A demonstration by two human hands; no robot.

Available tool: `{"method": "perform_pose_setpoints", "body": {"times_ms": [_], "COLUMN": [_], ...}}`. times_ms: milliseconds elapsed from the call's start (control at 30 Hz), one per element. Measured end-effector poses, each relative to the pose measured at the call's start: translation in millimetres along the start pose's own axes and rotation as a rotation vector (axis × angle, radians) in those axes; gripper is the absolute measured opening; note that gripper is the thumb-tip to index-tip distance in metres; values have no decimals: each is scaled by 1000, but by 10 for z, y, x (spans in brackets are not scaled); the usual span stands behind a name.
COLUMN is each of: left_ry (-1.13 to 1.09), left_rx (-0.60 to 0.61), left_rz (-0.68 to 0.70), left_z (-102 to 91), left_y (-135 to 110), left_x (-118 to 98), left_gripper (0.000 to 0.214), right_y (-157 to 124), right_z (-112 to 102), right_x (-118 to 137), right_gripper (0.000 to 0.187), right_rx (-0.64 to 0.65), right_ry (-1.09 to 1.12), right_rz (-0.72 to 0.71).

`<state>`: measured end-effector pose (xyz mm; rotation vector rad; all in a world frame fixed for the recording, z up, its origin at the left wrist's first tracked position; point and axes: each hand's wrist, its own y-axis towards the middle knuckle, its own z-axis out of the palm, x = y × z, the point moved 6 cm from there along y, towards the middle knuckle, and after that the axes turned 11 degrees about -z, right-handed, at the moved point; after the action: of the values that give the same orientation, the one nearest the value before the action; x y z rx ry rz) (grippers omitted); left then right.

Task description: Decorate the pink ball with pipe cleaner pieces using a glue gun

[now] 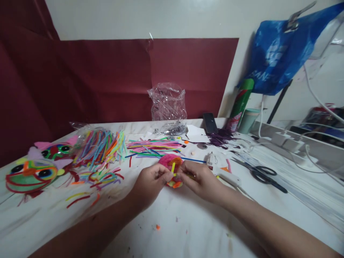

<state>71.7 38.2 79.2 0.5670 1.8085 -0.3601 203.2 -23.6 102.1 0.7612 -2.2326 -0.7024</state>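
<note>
Both my hands meet over a small round pink and orange pipe-cleaner piece (170, 161) at the middle of the white table (188, 225). My left hand (150, 182) pinches a short yellow pipe cleaner (173, 167) against that piece. My right hand (197, 177) is closed on the piece's right side, fingertips touching the left hand's. Loose coloured pipe-cleaner pieces (102, 147) lie in heaps to the left and behind.
Two finished fuzzy cat-like faces (32, 173) lie at the left edge. Black scissors (264, 175) and a glue gun (210, 160) lie to the right. A clear plastic bag (168, 102), a dark phone (209, 123), a green can (240, 104) and a cup stand at the back; cables run right.
</note>
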Motion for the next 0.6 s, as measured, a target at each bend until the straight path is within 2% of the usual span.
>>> {"method": "perform_pose_setpoints", "body": {"times_ms": [133, 200, 333, 400, 600], "left_ry": [-118, -156, -302, -360, -356], "left_rx": [84, 93, 94, 114, 93], "left_rz": [-26, -27, -51, -95, -115], "left_z": [93, 99, 88, 109, 120], "left_y": [-45, -47, -38, -39, -50], "left_x": [6, 30, 73, 90, 106], "left_gripper": [24, 22, 21, 21, 27], "right_y": [5, 0, -11, -22, -47], "right_z": [63, 69, 31, 56, 62], "right_x": [148, 178, 146, 153, 274], "right_gripper": [17, 19, 18, 17, 14], "right_rx": [154, 201, 122, 119, -31], "right_ry": [12, 39, 53, 50, -117], "right_rz": [-169, -186, -94, -95, -298]}}
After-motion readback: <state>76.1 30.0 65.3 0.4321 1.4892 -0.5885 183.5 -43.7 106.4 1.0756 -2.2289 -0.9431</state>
